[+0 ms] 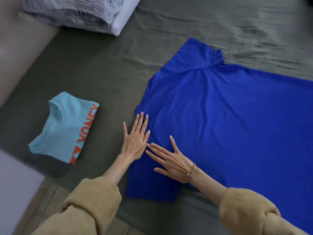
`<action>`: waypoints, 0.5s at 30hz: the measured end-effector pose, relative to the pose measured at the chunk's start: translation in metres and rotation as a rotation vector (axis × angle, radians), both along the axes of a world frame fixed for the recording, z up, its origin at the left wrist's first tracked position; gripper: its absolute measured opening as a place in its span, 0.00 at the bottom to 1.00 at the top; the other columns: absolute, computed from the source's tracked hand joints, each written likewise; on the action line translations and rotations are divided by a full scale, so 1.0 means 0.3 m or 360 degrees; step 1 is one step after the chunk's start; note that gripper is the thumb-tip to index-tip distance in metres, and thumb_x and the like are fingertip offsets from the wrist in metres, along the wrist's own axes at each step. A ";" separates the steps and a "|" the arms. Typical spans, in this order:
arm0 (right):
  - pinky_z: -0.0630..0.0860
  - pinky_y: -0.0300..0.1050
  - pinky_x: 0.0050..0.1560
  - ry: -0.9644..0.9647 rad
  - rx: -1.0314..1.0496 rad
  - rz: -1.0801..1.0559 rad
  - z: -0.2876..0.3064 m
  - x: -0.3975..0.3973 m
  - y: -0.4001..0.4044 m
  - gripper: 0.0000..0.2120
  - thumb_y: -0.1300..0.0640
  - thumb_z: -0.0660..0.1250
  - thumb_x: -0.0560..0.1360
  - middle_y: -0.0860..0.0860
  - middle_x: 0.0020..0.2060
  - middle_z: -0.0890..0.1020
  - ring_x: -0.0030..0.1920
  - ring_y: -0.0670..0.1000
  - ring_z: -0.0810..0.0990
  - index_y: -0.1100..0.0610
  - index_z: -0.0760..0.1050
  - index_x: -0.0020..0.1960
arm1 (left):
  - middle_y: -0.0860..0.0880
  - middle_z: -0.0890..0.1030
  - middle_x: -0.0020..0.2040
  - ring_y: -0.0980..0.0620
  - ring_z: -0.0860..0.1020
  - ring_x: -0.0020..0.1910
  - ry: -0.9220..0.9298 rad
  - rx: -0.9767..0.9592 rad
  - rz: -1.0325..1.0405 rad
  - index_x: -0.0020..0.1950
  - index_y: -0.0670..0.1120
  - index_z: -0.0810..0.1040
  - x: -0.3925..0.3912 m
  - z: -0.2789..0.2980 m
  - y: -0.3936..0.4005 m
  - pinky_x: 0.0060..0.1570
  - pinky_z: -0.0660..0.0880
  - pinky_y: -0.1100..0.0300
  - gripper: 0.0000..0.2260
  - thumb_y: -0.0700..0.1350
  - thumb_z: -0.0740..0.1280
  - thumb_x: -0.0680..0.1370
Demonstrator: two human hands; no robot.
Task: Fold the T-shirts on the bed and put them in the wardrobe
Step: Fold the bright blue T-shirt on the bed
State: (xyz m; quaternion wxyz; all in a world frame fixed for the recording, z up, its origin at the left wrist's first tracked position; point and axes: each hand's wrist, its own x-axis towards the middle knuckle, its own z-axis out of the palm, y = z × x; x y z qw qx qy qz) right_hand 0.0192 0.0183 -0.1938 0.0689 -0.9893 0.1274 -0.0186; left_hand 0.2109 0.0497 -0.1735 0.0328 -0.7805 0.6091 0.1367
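While the royal-blue stretchy T-shirt (228,119) is lying spread on the grey-green bed sheet (105,68), the left hand (135,139) and right hand (171,160) are pressing its near sleeve edge with straight, flat fingers, gripping nothing, so the slippery fabric is probably risking bunching if they slide unevenly.

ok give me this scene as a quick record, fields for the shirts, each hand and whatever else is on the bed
blue T-shirt: spread flat on the bed, not yet folded up
light blue T-shirt: folded, lying left of the blue one, orange lettering showing
left hand: fingers straight, flat across the blue shirt's left edge
right hand: fingers spread, pressing flat on the blue shirt
bed sheet: grey-green, wrinkled
striped bedding: folded at the top left
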 end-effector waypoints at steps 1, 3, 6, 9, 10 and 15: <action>0.49 0.67 0.67 0.0000 0.0007 0.0029 -0.003 -0.007 0.035 0.29 0.41 0.44 0.80 0.50 0.74 0.62 0.73 0.48 0.60 0.55 0.57 0.75 | 0.54 0.30 0.74 0.58 0.32 0.73 0.0015 0.0008 0.0010 0.73 0.52 0.29 -0.001 -0.002 0.022 0.69 0.33 0.44 0.29 0.61 0.26 0.74; 0.48 0.67 0.68 0.0023 0.0045 0.0107 -0.004 -0.017 0.094 0.29 0.41 0.44 0.79 0.49 0.74 0.62 0.73 0.47 0.60 0.55 0.57 0.75 | 0.55 0.30 0.74 0.58 0.31 0.73 0.0047 0.0016 0.0044 0.73 0.52 0.30 -0.005 0.000 0.045 0.69 0.34 0.43 0.29 0.61 0.27 0.74; 0.50 0.63 0.68 0.0079 0.0115 0.0258 0.008 -0.031 0.137 0.28 0.43 0.38 0.81 0.47 0.73 0.63 0.73 0.45 0.61 0.54 0.59 0.74 | 0.53 0.30 0.74 0.57 0.31 0.73 0.0031 0.0024 0.0069 0.73 0.52 0.31 -0.023 0.011 0.054 0.68 0.33 0.42 0.29 0.59 0.29 0.74; 0.52 0.57 0.71 -0.0002 0.0217 0.0166 0.038 -0.055 0.120 0.28 0.46 0.37 0.82 0.47 0.72 0.66 0.72 0.44 0.62 0.54 0.64 0.73 | 0.49 0.33 0.76 0.52 0.34 0.75 0.0004 0.0025 0.0038 0.76 0.49 0.34 -0.065 0.043 0.048 0.70 0.35 0.42 0.26 0.55 0.39 0.81; 0.55 0.55 0.72 -0.0061 0.0243 0.0082 0.053 -0.069 0.106 0.27 0.47 0.38 0.82 0.48 0.71 0.67 0.71 0.45 0.64 0.54 0.65 0.72 | 0.47 0.37 0.77 0.50 0.38 0.76 0.0014 0.0001 0.0019 0.77 0.48 0.37 -0.088 0.056 0.051 0.72 0.38 0.43 0.26 0.52 0.44 0.83; 0.76 0.47 0.59 -0.0208 0.0246 -0.0309 0.116 -0.219 0.026 0.22 0.54 0.52 0.76 0.51 0.65 0.75 0.61 0.49 0.77 0.57 0.72 0.66 | 0.43 0.67 0.67 0.46 0.68 0.65 0.0215 -0.0307 -0.0089 0.71 0.43 0.66 -0.223 0.125 0.089 0.60 0.69 0.50 0.20 0.45 0.60 0.80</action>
